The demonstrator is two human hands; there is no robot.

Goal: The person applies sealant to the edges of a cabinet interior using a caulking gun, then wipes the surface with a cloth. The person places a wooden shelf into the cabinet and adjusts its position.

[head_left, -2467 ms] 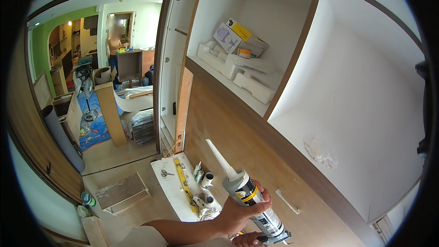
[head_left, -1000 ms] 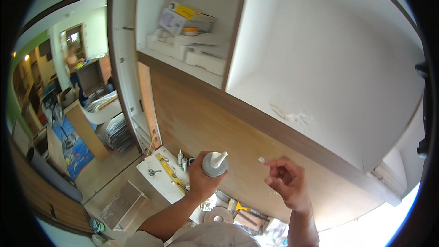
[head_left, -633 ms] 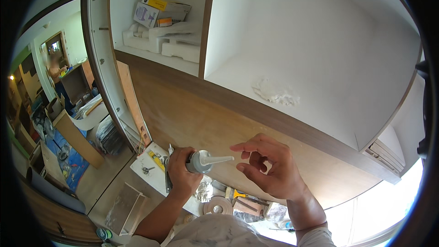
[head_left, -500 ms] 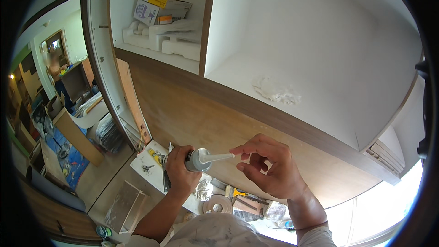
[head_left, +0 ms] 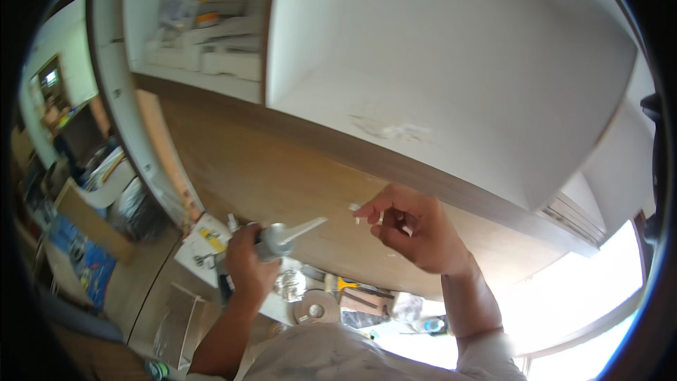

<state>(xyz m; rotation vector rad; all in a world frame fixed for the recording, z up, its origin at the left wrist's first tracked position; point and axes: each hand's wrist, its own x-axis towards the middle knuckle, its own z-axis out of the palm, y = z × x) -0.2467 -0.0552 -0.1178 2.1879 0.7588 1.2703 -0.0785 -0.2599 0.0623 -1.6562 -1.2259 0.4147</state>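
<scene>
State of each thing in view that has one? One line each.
Left hand: closed around sealant tube
Right hand: raised, thumb and index apart, whitish bits at fingertip
Nozzle: on the tube, tip clear of right hand
Left cabinet compartment: open, boxes and foam inside
Right cabinet compartment: open, whitish patch on base
Scissors: blurred, open or shut unclear

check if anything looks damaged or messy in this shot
Yes: a rough whitish patch low in the large white compartment, near its brown edge, interrupts an otherwise smooth surface. Damage or residue, I can't tell.
</scene>
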